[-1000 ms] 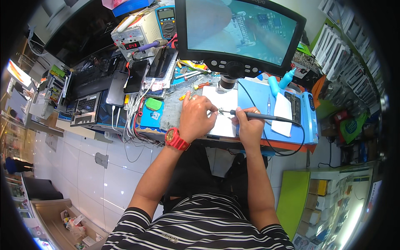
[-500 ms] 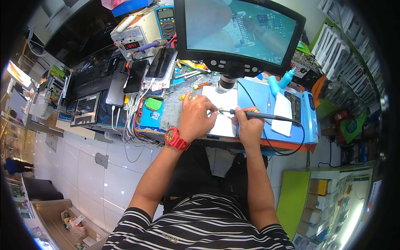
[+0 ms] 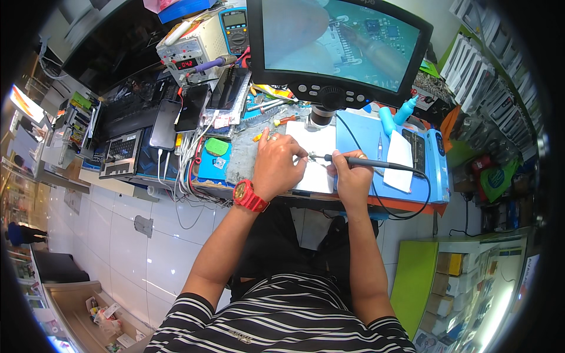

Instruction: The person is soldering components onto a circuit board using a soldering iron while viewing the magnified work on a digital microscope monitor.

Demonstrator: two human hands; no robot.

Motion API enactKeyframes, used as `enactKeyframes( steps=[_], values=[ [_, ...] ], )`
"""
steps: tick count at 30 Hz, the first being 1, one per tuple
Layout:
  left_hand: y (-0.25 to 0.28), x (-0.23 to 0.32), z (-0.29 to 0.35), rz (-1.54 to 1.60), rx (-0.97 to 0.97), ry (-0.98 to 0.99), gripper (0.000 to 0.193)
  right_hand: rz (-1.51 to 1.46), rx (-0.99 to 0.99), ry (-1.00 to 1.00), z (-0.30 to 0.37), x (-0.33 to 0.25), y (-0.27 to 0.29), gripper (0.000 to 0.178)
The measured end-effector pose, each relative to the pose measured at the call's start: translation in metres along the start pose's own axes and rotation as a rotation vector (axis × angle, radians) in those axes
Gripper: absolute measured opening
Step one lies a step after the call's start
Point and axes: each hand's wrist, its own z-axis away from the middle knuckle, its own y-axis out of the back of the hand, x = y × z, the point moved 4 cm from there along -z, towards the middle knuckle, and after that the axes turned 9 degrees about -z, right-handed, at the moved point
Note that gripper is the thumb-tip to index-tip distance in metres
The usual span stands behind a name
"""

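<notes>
My right hand [image 3: 354, 181] holds a black soldering iron [image 3: 382, 163] like a pen, its tip pointing left. My left hand [image 3: 278, 167], a red watch on its wrist, has thumb and forefinger pinched beside that tip. What they hold is too small and covered to make out. Both hands rest over a white sheet [image 3: 315, 183] under a microscope lens [image 3: 321, 117]. On the microscope screen [image 3: 347, 44], a green circuit board shows enlarged, with a fingertip at the left of a row of metal contacts and the iron's tip at their right.
A blue mat [image 3: 359, 132] with turquoise bottles [image 3: 406, 110] lies right, where the iron's cable loops. At left are phones [image 3: 165, 125], white cables [image 3: 187, 154], a green sponge [image 3: 216, 147], a power supply [image 3: 185, 53] and a multimeter [image 3: 235, 32]. A screwdriver [image 3: 285, 120] lies behind my left hand.
On the screen, the iron's tip and the fingertip have shifted slightly across the board. Both hands stay almost in place, with the same grips.
</notes>
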Motion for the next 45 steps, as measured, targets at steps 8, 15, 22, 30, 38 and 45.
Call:
enactKeyframes(
  steps=[8,15,22,30,38,45],
  values=[
    [-0.0014,-0.0010,0.0002,0.008,0.000,0.003,0.010,0.019,0.010,0.016,-0.0006,0.0005,0.0010,0.024],
    [-0.0019,-0.0010,0.0006,0.012,0.008,0.003,0.010,0.022,0.015,0.014,0.0000,-0.0021,0.0001,0.024],
    [-0.0016,-0.0013,0.0006,0.007,0.009,0.001,0.010,0.012,0.010,0.009,-0.0003,-0.0025,-0.0006,0.024],
    [-0.0017,-0.0011,0.0007,-0.002,0.035,-0.023,0.009,0.013,0.002,-0.002,-0.0007,-0.0019,0.0000,0.024],
    [-0.0017,-0.0011,0.0008,-0.003,0.025,-0.014,0.009,0.019,0.002,0.010,-0.0005,-0.0019,-0.0003,0.023],
    [-0.0013,-0.0008,0.0007,-0.002,0.033,-0.020,0.008,0.022,0.005,0.020,-0.0005,-0.0027,0.0003,0.023]
  ],
)
